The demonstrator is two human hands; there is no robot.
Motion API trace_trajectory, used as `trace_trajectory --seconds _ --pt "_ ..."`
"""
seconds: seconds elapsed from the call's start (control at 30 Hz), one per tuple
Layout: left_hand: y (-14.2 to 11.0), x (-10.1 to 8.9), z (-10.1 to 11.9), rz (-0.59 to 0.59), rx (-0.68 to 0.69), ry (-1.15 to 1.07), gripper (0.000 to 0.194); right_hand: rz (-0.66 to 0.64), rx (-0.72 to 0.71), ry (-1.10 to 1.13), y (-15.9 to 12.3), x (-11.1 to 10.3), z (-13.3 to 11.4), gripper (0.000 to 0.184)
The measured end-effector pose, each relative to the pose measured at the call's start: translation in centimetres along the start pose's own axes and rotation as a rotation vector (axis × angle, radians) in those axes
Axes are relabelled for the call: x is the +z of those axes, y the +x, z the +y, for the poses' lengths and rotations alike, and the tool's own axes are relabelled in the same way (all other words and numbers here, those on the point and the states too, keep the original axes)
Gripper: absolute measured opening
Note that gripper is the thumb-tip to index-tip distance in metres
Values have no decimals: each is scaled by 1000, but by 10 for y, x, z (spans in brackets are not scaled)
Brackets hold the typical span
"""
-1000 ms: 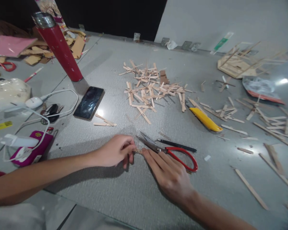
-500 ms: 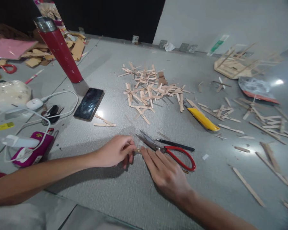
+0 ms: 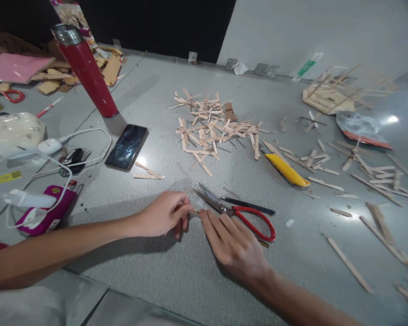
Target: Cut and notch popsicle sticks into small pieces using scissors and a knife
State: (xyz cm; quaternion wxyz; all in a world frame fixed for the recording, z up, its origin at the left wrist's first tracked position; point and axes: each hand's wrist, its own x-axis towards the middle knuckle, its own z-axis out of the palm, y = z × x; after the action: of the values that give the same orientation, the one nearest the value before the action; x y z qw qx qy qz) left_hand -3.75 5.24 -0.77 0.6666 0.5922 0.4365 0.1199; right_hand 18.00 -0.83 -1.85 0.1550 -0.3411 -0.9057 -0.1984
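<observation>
Left hand [image 3: 166, 215]: thumb and fingers pinch one end of a small slender piece [image 3: 195, 212], low over the grey table [image 3: 177, 280]. Right hand [image 3: 234, 240]: palm down, fingers together, tips at the piece's other end – thumb hidden, so cannot tell whether it grips or only presses. Two-ended contact probably keeps so slight a thing from turning. Scissors [image 3: 229, 211] lie just beside the right fingers, black slim tool [image 3: 248, 205] behind – likely for easy reach. Stick heap [image 3: 221, 129] sits farther back, perhaps leaving elbow room.

Bare forearms [image 3: 88, 240], bare hands [image 3: 165, 213], and slender fingers [image 3: 212, 228].
</observation>
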Motion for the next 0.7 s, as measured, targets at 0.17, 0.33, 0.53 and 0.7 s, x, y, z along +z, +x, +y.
trace_trajectory --seconds 0.17,0.33,0.53,0.7 --pt "-1 0 1 -3 -1 6 27 16 10 9 2 -1 0 31" --pt "-1 0 2 0 18 16 29 14 21 11 3 -3 0 32" --pt "0 0 5 -5 -1 41 29 30 4 33 2 0 1 29" --pt "-1 0 2 10 10 26 31 -48 129 100 7 -8 1 34"
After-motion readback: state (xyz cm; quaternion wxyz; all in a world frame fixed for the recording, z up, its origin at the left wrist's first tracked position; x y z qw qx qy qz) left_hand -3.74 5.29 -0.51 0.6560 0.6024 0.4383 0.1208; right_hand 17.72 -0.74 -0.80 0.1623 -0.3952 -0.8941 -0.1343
